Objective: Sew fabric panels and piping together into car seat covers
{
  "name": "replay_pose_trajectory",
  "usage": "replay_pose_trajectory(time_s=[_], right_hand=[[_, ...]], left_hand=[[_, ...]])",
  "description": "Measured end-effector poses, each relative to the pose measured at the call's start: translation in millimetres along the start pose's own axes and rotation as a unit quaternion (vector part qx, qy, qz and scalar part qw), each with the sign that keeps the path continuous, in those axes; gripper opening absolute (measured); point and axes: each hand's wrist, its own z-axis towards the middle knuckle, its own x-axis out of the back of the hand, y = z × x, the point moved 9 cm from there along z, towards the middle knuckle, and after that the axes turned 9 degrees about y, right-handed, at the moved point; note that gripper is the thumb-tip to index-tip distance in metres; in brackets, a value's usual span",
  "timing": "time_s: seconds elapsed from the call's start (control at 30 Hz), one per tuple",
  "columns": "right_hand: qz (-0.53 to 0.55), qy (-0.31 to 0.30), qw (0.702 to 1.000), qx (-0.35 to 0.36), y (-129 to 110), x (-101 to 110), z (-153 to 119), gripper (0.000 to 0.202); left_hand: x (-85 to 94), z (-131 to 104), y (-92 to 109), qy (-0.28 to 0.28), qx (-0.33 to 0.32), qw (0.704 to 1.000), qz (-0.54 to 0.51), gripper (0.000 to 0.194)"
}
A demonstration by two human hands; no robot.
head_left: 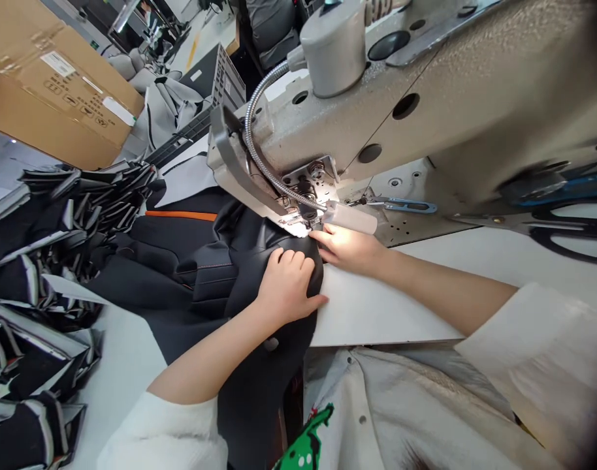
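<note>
A black padded cover (210,267) with stitched panels and an orange strip, much like a seat cover, lies bunched under the head of a sewing machine (274,140). My left hand (289,287) presses on it just left of the needle area, fingers bent into the material and thumb stretched out at its curved edge. Close beside the lit presser foot (306,225), my right hand (350,249) holds that edge with its fingertips, which are partly hidden. A frosted cylindrical guard (352,217) sits right above my right hand.
Blue thread snips (409,205) lie on the machine bed, and black-handled scissors (548,225) lie at right. Stacks of dark cut pieces (29,261) crowd the left side. Behind stand a cardboard box (58,85) and a dark crate (220,78). The white tabletop (377,303) ends before my lap.
</note>
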Motion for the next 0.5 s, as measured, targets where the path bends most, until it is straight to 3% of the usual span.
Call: replay_pose_trajectory(time_s=[0.07,0.13,0.23,0.3,0.4,0.43,0.5], right_hand=[[0.004,-0.003,1.0,0.009,3,0,2,0.032],[0.005,-0.016,1.0,0.011,6,-3,4,0.034],[0.02,-0.033,0.999,0.006,9,-10,9,0.034],[0.046,-0.032,0.998,0.001,12,-17,14,0.033],[0.087,-0.014,0.996,-0.005,17,-25,24,0.034],[0.094,-0.008,0.996,-0.004,19,-27,26,0.033],[0.1,-0.001,0.995,0.003,22,-30,29,0.031]], left_hand=[[-4.9,3,2,-0.01,-0.014,1.0,0.014,0.02],[-11.3,11,-3,-0.031,-0.025,0.999,-0.018,0.016],[-15.0,19,-25,-0.061,-0.006,0.979,-0.194,0.023],[-14.4,20,-45,-0.065,0.053,0.918,-0.387,0.024],[-20.0,15,-63,-0.078,0.137,0.753,-0.639,0.025],[-22.8,14,-64,-0.086,0.152,0.706,-0.687,0.027],[-29.0,12,-63,-0.101,0.173,0.651,-0.733,0.03]])
